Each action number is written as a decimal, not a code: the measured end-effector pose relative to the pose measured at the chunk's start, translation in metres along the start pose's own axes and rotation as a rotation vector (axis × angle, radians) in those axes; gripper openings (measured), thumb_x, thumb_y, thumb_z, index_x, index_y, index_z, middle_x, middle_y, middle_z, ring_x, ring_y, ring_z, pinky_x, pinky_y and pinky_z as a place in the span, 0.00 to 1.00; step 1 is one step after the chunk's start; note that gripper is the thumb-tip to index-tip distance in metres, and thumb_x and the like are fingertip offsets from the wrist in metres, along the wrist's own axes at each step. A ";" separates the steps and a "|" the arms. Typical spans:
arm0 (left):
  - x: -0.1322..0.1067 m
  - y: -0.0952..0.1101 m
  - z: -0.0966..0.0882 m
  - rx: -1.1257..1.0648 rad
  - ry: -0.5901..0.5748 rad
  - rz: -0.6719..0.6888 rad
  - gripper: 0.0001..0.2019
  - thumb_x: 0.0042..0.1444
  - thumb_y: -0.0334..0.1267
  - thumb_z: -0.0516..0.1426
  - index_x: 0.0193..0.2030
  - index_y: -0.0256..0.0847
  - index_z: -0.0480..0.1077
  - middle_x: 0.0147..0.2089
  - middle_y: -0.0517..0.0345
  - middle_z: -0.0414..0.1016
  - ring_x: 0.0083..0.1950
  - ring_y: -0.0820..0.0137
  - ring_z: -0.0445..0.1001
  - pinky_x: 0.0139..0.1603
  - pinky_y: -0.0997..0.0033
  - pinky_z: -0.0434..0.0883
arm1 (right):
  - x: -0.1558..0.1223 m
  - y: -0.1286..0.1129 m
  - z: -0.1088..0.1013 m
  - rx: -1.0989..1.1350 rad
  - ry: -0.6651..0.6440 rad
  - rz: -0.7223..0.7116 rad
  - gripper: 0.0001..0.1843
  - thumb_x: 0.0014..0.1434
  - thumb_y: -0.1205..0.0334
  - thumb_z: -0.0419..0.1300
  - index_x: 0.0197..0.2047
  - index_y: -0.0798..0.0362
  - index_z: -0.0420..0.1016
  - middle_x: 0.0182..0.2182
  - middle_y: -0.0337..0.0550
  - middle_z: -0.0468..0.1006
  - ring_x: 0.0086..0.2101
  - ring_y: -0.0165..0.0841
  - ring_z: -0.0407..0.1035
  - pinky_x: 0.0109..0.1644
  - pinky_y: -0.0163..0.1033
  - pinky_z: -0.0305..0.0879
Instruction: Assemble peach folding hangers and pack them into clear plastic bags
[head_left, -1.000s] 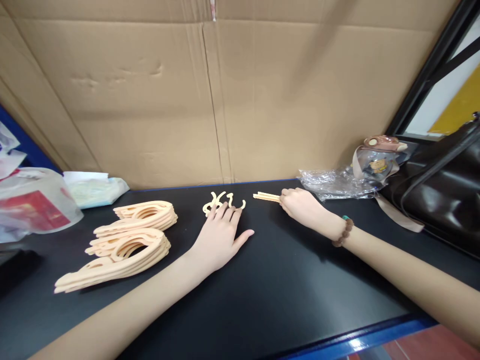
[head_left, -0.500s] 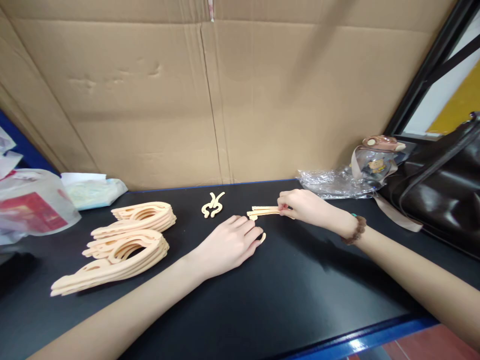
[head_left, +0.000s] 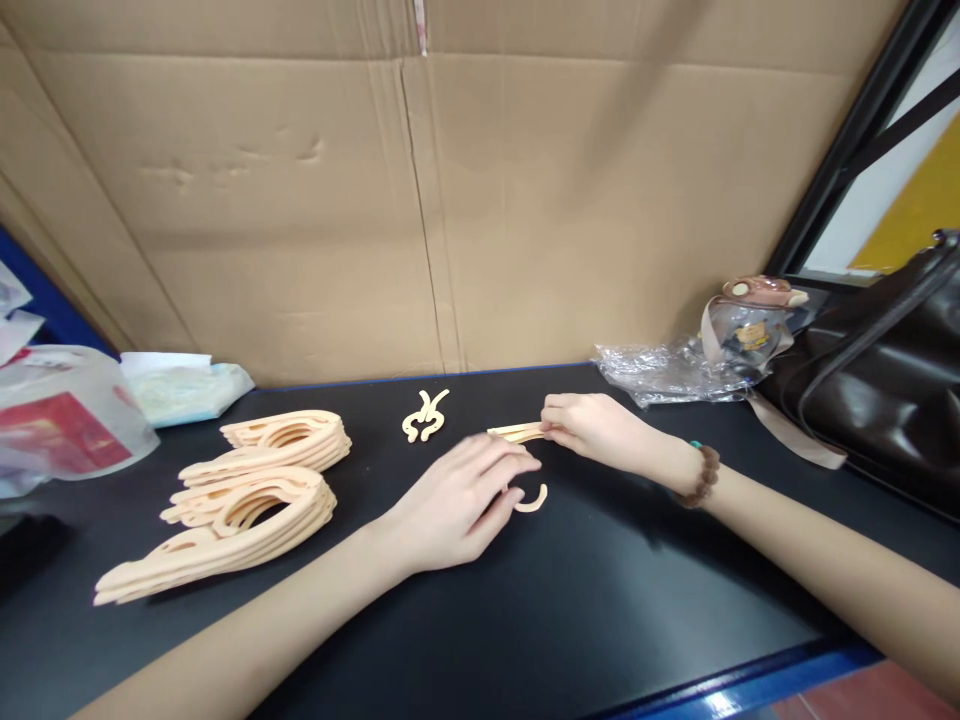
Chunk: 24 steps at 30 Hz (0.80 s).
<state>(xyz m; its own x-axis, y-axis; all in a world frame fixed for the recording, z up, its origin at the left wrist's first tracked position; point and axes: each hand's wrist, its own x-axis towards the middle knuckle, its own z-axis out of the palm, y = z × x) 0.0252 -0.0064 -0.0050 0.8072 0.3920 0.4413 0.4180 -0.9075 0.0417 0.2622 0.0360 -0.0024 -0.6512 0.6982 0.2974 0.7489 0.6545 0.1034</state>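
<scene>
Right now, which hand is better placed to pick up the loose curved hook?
Left, probably: the left hand rests beside the curved hook, fingertips at it, while the right hand is busy pinching the thin bars.

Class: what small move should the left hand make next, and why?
Probably pinch the curved hook piece and lift it: it lies flat on the table at the fingertips of the left hand, not yet gripped, while the right hand pinches the thin strips.
</scene>
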 end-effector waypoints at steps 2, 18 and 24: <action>0.000 -0.006 0.003 0.173 0.087 -0.132 0.16 0.64 0.33 0.45 0.56 0.38 0.65 0.55 0.49 0.72 0.58 0.62 0.68 0.63 0.53 0.61 | 0.000 -0.003 -0.003 -0.010 -0.010 -0.007 0.09 0.65 0.67 0.52 0.35 0.56 0.72 0.33 0.42 0.72 0.31 0.30 0.67 0.32 0.35 0.56; -0.010 -0.030 0.012 0.189 -0.039 -0.476 0.18 0.68 0.39 0.41 0.55 0.35 0.66 0.58 0.48 0.70 0.59 0.64 0.67 0.58 0.61 0.68 | -0.001 -0.031 0.005 0.240 0.007 -0.219 0.27 0.61 0.79 0.46 0.59 0.51 0.69 0.58 0.44 0.70 0.58 0.33 0.64 0.61 0.45 0.62; -0.006 -0.026 0.010 0.114 -0.087 -0.373 0.17 0.68 0.40 0.42 0.54 0.41 0.68 0.57 0.54 0.70 0.54 0.63 0.68 0.52 0.58 0.67 | 0.000 -0.033 0.007 0.241 0.093 -0.262 0.22 0.65 0.75 0.46 0.58 0.52 0.69 0.57 0.46 0.70 0.56 0.32 0.64 0.59 0.42 0.63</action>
<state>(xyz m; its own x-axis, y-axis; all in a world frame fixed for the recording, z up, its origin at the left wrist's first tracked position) 0.0132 0.0162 -0.0175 0.6218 0.7071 0.3367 0.7284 -0.6801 0.0831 0.2368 0.0162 -0.0127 -0.7949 0.4758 0.3766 0.5008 0.8648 -0.0356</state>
